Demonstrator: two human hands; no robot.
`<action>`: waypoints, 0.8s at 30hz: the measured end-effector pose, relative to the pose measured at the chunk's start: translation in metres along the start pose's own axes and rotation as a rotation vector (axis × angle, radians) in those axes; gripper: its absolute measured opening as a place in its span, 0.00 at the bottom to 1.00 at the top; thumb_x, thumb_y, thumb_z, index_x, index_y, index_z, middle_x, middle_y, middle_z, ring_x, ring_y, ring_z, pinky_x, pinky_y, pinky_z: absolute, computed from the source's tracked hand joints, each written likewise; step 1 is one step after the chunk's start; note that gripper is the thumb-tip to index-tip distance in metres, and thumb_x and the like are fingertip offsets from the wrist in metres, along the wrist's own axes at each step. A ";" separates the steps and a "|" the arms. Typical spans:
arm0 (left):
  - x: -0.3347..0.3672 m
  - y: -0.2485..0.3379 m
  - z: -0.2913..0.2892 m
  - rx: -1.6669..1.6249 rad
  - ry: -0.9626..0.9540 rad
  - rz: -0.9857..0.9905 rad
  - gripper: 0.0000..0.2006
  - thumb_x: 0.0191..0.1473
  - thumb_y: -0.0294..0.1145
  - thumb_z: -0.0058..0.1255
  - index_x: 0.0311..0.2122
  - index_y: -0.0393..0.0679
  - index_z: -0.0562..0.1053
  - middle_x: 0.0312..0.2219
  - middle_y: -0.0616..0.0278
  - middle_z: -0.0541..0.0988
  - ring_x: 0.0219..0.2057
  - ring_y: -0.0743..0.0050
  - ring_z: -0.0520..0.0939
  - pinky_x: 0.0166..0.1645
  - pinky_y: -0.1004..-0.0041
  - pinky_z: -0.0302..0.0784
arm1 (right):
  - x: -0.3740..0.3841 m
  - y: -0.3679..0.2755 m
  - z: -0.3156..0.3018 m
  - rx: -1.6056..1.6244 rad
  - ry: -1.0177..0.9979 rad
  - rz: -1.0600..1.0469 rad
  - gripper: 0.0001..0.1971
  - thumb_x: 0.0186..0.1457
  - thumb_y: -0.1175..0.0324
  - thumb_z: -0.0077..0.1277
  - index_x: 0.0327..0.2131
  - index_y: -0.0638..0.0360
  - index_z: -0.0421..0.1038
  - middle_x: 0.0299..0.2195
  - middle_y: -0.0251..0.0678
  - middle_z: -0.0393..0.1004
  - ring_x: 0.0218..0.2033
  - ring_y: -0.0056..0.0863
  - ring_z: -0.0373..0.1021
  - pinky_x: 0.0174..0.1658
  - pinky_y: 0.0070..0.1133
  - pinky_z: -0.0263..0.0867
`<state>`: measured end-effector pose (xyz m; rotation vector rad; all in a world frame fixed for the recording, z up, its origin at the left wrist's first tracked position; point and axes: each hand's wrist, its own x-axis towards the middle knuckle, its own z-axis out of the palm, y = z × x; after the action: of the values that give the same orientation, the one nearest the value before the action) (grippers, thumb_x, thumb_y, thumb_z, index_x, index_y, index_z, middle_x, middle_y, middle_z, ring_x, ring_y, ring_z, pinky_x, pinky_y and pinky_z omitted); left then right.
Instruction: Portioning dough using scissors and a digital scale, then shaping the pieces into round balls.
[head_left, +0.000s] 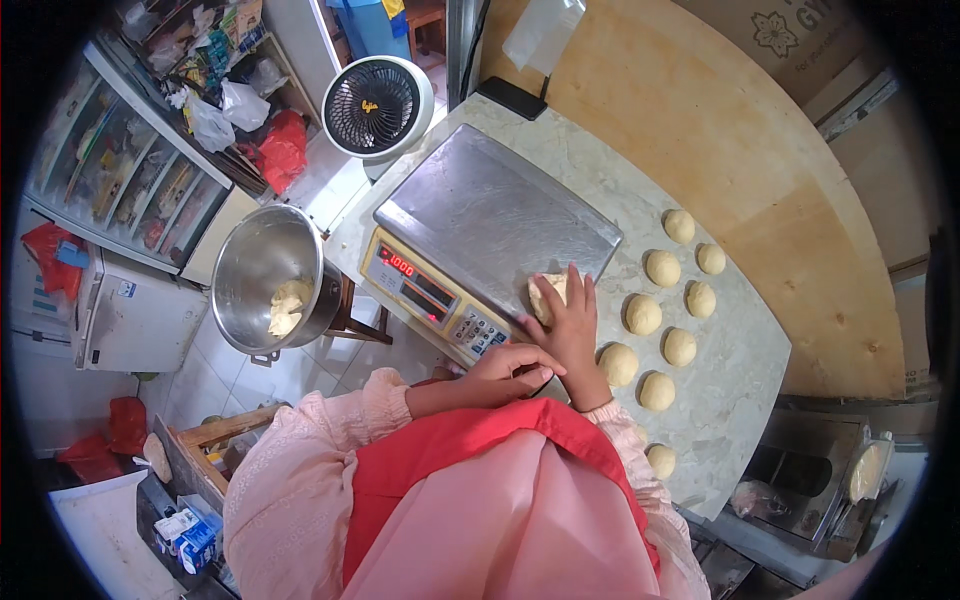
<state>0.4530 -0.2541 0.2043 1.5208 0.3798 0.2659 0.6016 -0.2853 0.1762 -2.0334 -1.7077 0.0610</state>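
A steel bowl (265,275) holds leftover dough; right hand (572,330) spreads flat on a dough piece (548,293) on the scale (480,215); left hand (515,365) seems loosely curled; dough balls (660,325) dot the marble counter (740,370).

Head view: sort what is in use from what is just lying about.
In use:
right hand on a dough piece on the scale
left hand
dough balls
steel bowl holding dough

Lying about:
fan
black phone
red bags
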 end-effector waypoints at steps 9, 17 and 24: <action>-0.002 -0.012 0.003 -0.042 0.077 0.157 0.11 0.51 0.34 0.40 0.35 0.41 0.71 0.19 0.68 0.69 0.19 0.86 0.68 0.24 0.83 0.62 | 0.009 0.070 0.008 1.497 0.260 0.842 0.13 0.50 0.61 0.42 0.38 0.55 0.64 0.38 0.33 0.67 0.35 0.29 0.65 0.33 0.26 0.65; -0.003 -0.018 0.001 -0.010 -0.008 0.115 0.11 0.51 0.35 0.40 0.35 0.41 0.71 0.21 0.65 0.71 0.20 0.82 0.70 0.25 0.80 0.64 | -0.028 0.102 -0.038 2.284 0.455 0.923 0.17 0.51 0.56 0.36 0.43 0.52 0.61 0.42 0.34 0.65 0.40 0.31 0.64 0.35 0.24 0.65; -0.002 -0.012 -0.025 0.908 -0.333 0.034 0.14 0.47 0.34 0.42 0.40 0.46 0.69 0.24 0.53 0.74 0.28 0.64 0.76 0.30 0.68 0.69 | -0.055 0.076 -0.046 2.266 0.433 1.021 0.18 0.51 0.56 0.35 0.43 0.51 0.61 0.42 0.32 0.65 0.41 0.29 0.63 0.37 0.25 0.64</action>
<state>0.4400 -0.2321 0.1921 2.4178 0.2073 -0.1723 0.6747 -0.3604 0.1728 -0.5675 0.3317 1.0972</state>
